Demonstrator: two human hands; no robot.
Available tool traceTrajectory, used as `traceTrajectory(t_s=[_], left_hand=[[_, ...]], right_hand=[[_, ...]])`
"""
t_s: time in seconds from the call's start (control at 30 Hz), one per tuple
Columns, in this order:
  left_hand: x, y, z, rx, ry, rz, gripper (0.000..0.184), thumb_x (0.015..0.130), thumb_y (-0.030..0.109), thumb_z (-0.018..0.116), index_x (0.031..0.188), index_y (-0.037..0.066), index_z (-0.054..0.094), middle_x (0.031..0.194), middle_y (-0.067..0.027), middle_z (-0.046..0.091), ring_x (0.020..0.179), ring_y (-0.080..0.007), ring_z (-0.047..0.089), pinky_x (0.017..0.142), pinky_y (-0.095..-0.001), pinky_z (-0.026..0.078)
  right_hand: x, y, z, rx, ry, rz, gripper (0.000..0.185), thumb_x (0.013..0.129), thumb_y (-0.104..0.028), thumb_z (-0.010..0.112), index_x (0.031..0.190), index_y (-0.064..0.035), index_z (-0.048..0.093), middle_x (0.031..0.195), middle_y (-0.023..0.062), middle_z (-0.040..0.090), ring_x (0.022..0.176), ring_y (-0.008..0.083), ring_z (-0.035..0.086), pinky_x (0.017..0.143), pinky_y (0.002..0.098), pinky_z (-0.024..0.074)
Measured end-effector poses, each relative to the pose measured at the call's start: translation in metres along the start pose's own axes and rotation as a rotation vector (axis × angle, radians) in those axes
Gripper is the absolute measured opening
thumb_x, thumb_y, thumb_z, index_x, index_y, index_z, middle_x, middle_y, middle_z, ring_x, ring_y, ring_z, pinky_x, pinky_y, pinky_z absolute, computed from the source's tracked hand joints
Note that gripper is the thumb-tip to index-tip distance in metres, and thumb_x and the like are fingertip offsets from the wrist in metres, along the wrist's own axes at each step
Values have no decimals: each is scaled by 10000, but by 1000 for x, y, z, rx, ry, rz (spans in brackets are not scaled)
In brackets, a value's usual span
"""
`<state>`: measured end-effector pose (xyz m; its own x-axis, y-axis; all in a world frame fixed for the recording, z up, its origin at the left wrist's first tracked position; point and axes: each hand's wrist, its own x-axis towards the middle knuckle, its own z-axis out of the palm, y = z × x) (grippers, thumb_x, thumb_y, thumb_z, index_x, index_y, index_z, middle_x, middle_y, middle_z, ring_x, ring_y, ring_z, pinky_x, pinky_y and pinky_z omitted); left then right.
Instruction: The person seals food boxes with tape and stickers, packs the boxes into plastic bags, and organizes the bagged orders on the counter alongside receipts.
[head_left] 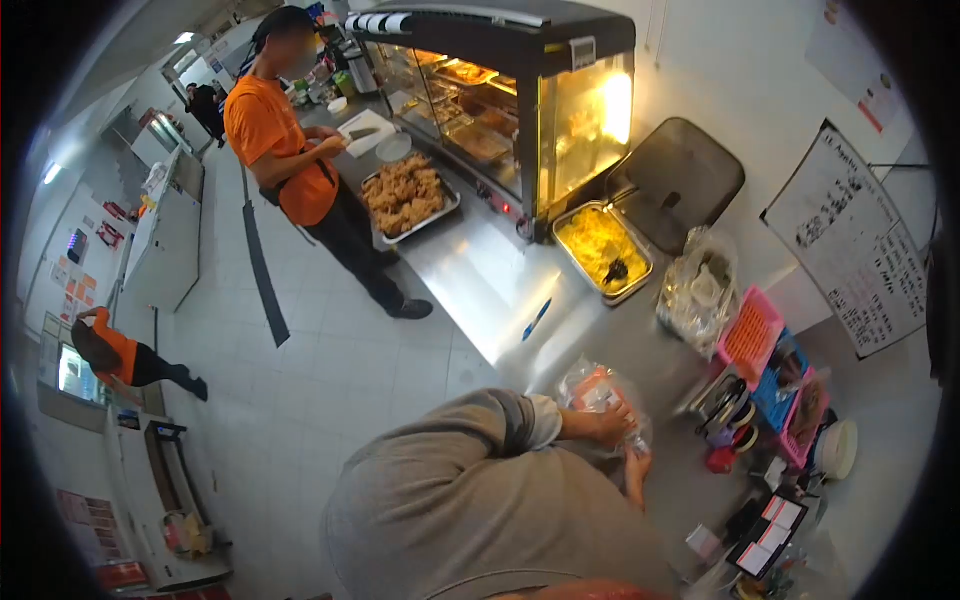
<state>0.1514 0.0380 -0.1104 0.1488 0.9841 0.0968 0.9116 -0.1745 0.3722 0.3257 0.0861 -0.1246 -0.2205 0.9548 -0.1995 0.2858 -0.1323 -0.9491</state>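
Note:
My left hand [606, 426] reaches out of a grey sleeve and grips a clear plastic bag [590, 388] with an orange-and-white printed item inside. My right hand [637, 472] holds the near edge of the same bag, its wrist partly hidden by my grey top. The bag rests on the steel counter [470, 290]. A blue pen [537, 319] lies beyond it on the counter.
Beyond are an open tray of yellow food [600, 245], a lit warming cabinet [590, 130] and a tray of fried food [405, 197]. Pink and blue baskets [752, 338] stand right. A co-worker in orange [265, 125] stands by the counter; another person [125, 350] is far left.

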Motion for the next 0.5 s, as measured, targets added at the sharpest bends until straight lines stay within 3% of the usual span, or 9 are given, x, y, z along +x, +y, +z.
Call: traceTrajectory(t_s=[0.03, 0.13, 0.17, 0.27, 0.37, 0.47, 0.5], left_hand=[[2, -13, 2, 38, 207, 17, 567, 641, 363, 752, 1142, 136, 616, 1171, -168, 560, 1072, -393, 532, 890, -612, 379], [7, -14, -47, 141, -69, 28, 682, 625, 382, 769, 1239, 195, 540, 1215, -169, 523, 1103, -385, 504, 875, -600, 381], [9, -12, -71, 177, -163, 30, 723, 619, 389, 775, 1271, 215, 514, 1230, -169, 511, 1114, -382, 495, 870, -596, 382], [15, -10, -122, 285, -436, 35, 853, 603, 408, 792, 1368, 274, 438, 1275, -169, 474, 1145, -373, 467, 855, -584, 385], [10, 3, -89, 400, -265, -128, 982, 583, 435, 822, 1426, 360, 323, 1208, -175, 499, 1118, -395, 475, 878, -573, 383], [7, -7, -29, 438, -260, -183, 768, 673, 311, 764, 1347, 373, 400, 1248, -181, 492, 1133, -441, 461, 910, -639, 345], [6, -8, -47, 254, -418, -233, 686, 777, 291, 672, 1388, 385, 374, 1309, -186, 471, 1182, -422, 459, 911, -627, 364]], right_hand=[[9, 5, -6, 368, -266, 373, 266, 858, -182, 667, 1064, -21, 616, 876, 59, 645, 812, 228, 623, 729, 334, 505], [36, 50, -4, 47, -118, -51, 248, 886, -228, 653, 1017, -18, 630, 806, 30, 635, 668, 176, 622, 570, 290, 498], [35, 35, 0, 224, -48, 139, 218, 912, -244, 624, 940, -31, 658, 799, 42, 636, 632, 156, 601, 516, 297, 456], [17, -50, -15, -318, 51, -186, 249, 914, -254, 623, 813, -27, 644, 756, 68, 618, 566, 152, 564, 491, 314, 430], [-9, -179, -48, -445, 65, -226, 192, 890, -163, 614, 818, 14, 623, 690, 114, 560, 677, 151, 554, 639, 319, 445], [-33, -255, -42, -576, -227, -502, 113, 837, -108, 638, 819, 4, 633, 719, 119, 588, 749, 209, 602, 684, 337, 466], [-32, -257, -42, -742, -375, -606, 77, 811, -72, 629, 836, -2, 645, 755, 116, 620, 819, 254, 620, 745, 345, 479]])
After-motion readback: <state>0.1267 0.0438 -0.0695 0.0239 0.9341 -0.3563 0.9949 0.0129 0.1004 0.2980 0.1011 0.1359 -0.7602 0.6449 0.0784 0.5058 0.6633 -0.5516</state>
